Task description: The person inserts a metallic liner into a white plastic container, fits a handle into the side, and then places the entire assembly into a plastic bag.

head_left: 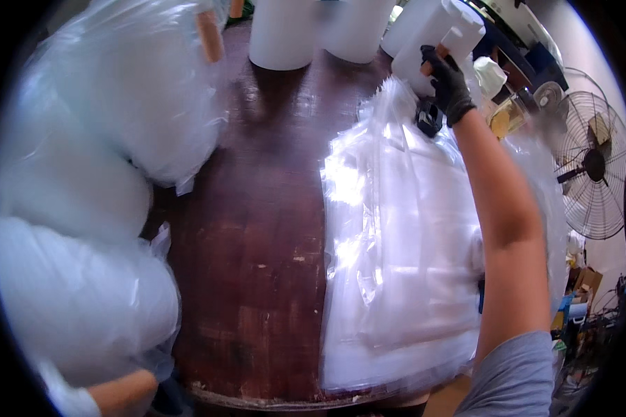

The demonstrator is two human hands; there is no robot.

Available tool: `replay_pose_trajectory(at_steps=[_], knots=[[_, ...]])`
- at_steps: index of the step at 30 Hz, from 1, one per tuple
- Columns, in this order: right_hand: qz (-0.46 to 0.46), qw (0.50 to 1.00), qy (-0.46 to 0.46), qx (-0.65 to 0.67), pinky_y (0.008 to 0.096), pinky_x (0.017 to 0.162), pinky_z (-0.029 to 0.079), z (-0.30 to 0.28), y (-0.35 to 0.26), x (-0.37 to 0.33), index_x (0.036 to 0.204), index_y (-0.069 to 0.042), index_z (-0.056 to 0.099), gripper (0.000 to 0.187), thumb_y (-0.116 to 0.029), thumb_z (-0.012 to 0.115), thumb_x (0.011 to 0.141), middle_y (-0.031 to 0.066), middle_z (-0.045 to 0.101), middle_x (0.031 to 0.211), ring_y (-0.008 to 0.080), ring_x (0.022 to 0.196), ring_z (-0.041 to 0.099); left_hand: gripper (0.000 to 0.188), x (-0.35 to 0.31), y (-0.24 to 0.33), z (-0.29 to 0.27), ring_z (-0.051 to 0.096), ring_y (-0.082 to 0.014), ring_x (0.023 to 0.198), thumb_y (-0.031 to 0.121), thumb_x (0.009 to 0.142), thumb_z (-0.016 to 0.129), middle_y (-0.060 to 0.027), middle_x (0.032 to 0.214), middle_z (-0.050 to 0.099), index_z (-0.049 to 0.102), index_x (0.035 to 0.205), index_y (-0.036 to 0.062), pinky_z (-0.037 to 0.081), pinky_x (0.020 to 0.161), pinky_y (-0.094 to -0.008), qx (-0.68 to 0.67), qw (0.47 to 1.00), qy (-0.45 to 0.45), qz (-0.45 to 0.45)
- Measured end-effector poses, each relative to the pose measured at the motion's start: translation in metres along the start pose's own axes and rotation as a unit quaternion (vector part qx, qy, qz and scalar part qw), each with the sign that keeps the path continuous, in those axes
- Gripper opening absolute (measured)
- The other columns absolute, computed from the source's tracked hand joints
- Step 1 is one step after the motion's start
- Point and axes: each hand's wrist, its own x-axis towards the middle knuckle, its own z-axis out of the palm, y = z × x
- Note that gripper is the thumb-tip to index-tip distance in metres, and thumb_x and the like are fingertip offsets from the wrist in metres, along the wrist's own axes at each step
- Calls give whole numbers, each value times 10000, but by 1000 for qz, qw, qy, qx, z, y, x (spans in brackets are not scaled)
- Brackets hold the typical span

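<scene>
My right hand (450, 85), in a dark glove with bare fingertips, reaches to the far right. Its fingers curl beside a white roll (412, 59); a small whitish end shows at the fingertips, too unclear to name. Below the wrist lies a small black object (430, 118). Under and beside my right arm, a stack of clear plastic bags (410, 243) lies flat, its far end bunched up. What looks like my left hand (161, 365) shows in part at the lower left, by a plastic-wrapped white roll (83, 299). Its fingers are hidden.
More large plastic-wrapped rolls (139, 90) fill the left side. White cylinders (282, 35) stand along the far edge of the dark brown table (250, 243). A brownish rod-like piece (210, 35) shows at the upper left. A wire-caged fan (593, 165) stands at the right.
</scene>
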Motion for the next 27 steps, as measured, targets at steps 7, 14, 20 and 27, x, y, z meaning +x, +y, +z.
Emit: replay_pose_trajectory(at_steps=[7,14,20,27], knots=[[-161,980,-118,-8,338,880,471,28,-101,-111,1198,-10,618,393,-252,692,897,65,663,1068,210,933,613,160,23,0,26,594,-234,1016,90,908,634,-108,1065,639,619,1036,-4,457,915,-368,-145,979,-40,137],[-473,755,-276,-360,490,1011,426,-1,-275,-330,1085,-108,636,385,-88,718,710,96,650,969,258,941,626,191,35,13,20,598,-179,885,134,858,710,-68,945,652,631,981,12,485,794,-307,-301,940,-14,159],[-411,728,-346,-425,554,1051,381,-70,-279,-546,1002,-148,651,230,-163,698,778,72,647,1056,260,1092,594,455,-101,159,-95,604,-230,1009,429,974,510,-129,1099,631,577,1175,27,489,905,-366,-629,739,-243,7],[-265,867,-227,-357,533,994,393,-75,-223,-727,1032,-118,637,267,-260,675,809,118,610,1101,308,1091,555,536,-188,72,-133,528,-354,1116,299,925,603,-162,1334,471,387,1373,100,422,994,-450,-319,794,-491,166]])
